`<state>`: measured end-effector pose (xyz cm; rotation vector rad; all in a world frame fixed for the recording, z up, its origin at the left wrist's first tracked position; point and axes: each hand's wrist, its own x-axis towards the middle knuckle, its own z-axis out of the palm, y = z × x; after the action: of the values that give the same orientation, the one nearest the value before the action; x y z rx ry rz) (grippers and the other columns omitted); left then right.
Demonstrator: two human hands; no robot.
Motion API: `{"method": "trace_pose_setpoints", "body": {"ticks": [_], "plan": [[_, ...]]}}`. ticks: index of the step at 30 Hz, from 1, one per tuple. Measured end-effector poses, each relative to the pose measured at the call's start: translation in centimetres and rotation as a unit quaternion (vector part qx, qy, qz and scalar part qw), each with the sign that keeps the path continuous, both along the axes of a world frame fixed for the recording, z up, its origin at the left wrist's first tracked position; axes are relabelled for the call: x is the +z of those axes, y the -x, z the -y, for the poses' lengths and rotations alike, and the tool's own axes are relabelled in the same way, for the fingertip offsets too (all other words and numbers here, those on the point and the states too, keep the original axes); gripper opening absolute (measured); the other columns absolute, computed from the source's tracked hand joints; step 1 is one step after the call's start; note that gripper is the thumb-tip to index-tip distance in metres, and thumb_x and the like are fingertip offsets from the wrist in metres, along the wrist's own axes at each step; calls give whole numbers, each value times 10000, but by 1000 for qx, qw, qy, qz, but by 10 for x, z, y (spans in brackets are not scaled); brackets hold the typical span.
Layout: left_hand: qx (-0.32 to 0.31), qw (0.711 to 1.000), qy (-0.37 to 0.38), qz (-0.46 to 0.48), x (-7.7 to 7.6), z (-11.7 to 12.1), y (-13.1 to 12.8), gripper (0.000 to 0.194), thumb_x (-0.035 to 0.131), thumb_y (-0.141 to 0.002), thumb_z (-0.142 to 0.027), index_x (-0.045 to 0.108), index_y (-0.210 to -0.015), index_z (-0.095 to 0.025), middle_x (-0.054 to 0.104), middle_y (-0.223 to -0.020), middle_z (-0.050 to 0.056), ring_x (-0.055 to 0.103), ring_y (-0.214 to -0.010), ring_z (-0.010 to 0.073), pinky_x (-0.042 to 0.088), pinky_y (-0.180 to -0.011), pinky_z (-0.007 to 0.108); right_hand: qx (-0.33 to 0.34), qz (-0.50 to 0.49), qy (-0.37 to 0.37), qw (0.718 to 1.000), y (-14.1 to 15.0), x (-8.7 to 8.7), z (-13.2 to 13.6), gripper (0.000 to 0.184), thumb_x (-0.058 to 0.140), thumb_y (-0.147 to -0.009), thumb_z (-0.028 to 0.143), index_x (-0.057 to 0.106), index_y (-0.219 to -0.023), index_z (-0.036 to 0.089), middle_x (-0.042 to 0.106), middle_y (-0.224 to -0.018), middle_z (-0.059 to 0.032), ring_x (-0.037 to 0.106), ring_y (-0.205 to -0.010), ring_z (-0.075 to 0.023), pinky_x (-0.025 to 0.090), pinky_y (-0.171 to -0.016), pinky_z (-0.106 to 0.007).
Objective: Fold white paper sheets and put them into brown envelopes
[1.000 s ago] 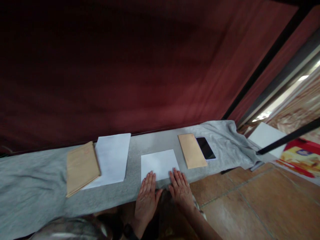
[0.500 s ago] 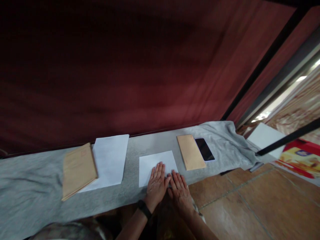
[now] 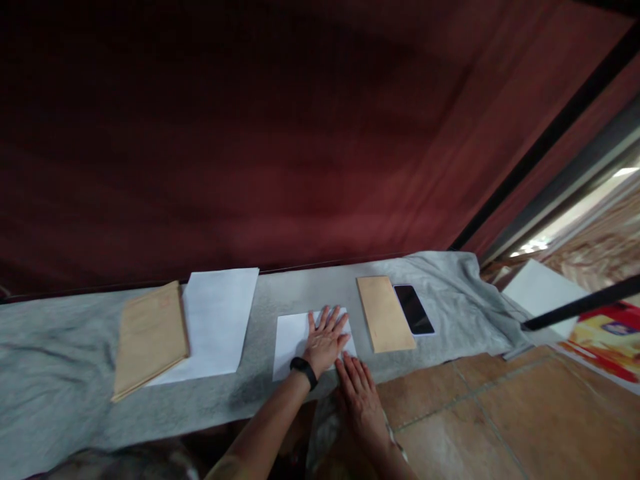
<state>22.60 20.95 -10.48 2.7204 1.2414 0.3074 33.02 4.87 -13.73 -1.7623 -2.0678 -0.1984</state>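
A white sheet of paper (image 3: 289, 341), apparently folded, lies flat on a grey cloth (image 3: 260, 360) in front of me. My left hand (image 3: 325, 340) rests on its right half with the fingers spread, and a black band circles that wrist. At the paper's near right edge lies my right hand (image 3: 361, 397), fingers stretched out and close together, palm down. To the right of the paper is a single tan envelope (image 3: 386, 315), and beside it a phone (image 3: 415, 310) with a dark screen.
On the left, a stack of brown envelopes (image 3: 151, 333) overlaps white paper sheets (image 3: 220, 323). A dark red curtain (image 3: 300, 167) hangs behind the cloth-covered surface. Black bars (image 3: 540, 147), a red and yellow box (image 3: 607, 340) and floor tiles (image 3: 460, 427) are at the right.
My left hand has slid from the paper's near edge up and right across it, and its fingers have spread. My right hand stays by the near right edge. The view has shifted slightly.
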Motion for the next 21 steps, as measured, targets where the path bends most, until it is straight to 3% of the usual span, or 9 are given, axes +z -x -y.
{"method": "trace_pose_setpoints", "body": {"ticks": [8,13,17,21], "plan": [[-48,998,-38,9,0,-4,7,541,336,-1027,-497,366,-1533,-309,361,-1615,24,242,-1523,255,106,-1234,600,-5,2,8,1000,-1,-6,1,682,433,-952,160,226,-1599,221,408,-1586,-66,411,-1431,-253,362,-1176,-462],[-123,992,-30,26,9,20,29,506,331,-1048,-424,360,-1532,-280,382,-1603,0,287,-1505,171,159,-1257,463,-4,-2,3,1000,-1,-11,3,663,464,-954,184,269,-1587,208,416,-1581,-75,391,-1443,-263,360,-1180,-473],[-141,989,-22,27,18,44,47,545,350,-1041,-462,360,-1535,-232,393,-1595,38,300,-1500,163,198,-1253,407,20,-10,-5,1000,-6,-9,4,634,429,-958,137,298,-1575,194,416,-1579,-89,368,-1460,-254,374,-1173,-479],[-147,988,-35,11,22,68,67,621,343,-1035,-509,257,-1575,-215,310,-1634,60,285,-1507,174,226,-1244,387,38,-74,4,996,-19,4,1,547,388,-978,141,425,-1516,235,543,-1483,-76,501,-1365,-218,462,-1109,-447]]}}
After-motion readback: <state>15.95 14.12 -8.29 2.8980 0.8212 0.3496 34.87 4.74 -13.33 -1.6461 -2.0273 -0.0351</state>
